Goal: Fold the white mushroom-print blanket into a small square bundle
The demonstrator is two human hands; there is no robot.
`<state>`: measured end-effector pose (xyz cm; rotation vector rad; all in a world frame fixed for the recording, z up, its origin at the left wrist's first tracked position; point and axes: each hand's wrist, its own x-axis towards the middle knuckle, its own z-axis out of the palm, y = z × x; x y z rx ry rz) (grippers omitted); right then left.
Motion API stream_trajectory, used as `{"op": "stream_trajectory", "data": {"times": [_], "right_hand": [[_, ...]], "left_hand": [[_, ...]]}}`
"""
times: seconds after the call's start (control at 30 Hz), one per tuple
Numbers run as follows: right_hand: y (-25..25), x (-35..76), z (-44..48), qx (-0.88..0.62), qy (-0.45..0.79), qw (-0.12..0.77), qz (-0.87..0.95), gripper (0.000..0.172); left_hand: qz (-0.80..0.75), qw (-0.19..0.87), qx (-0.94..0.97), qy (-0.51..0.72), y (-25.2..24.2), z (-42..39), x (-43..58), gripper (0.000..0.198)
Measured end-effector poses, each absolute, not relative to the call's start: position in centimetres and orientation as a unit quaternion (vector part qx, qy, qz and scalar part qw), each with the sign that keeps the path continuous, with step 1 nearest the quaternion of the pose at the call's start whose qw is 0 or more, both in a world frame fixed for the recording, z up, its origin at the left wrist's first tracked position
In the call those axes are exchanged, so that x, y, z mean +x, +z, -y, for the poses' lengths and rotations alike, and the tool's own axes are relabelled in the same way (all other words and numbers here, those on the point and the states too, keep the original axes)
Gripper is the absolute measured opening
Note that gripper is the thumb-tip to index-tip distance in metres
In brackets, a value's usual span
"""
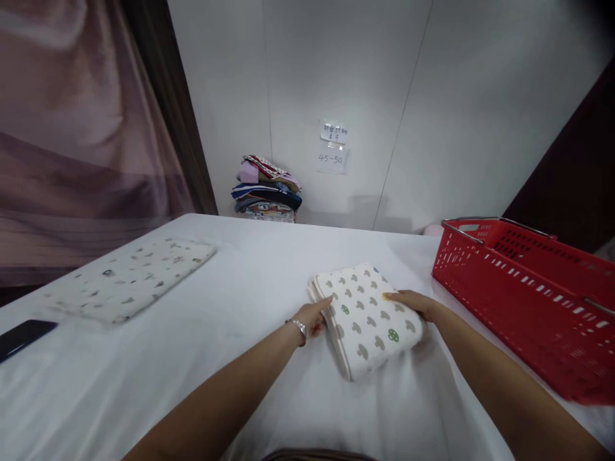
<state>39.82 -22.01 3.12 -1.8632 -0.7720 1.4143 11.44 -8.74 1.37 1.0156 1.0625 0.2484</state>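
A folded white cloth [369,320] printed with grey and green mushroom shapes is held between my two hands over the white-covered table [259,282]. My left hand [312,317], with a silvery band at the wrist, grips its left edge, thumb on top and fingers partly hidden below. At the opposite edge, my right hand [416,302] has its thumb on the upper face, and its other fingers are out of sight under the cloth. The cloth lies at a slant, its near corner pointing toward me.
Farther left lies another folded white cloth [139,278] with small dark prints. A dark phone [24,338] rests at the left edge. On the right stands a red plastic basket [528,314] with metal handles. Behind the table is a stack of folded fabrics [266,192] against the wall.
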Motion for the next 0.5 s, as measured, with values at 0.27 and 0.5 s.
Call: {"op": "stream_trajectory", "data": {"times": [0.27,0.5], "right_hand": [[2.8,39.8,21.5,-0.752,0.487,0.326,0.301,0.059],[8.1,34.7,20.2,-0.86,0.136,0.142,0.472,0.039]], "left_hand": [[-0.485,0.697,0.501,0.168,0.9,9.0,13.1,0.032],[-0.448,0.732,0.471,0.206,2.7,10.5,14.0,0.038]]}}
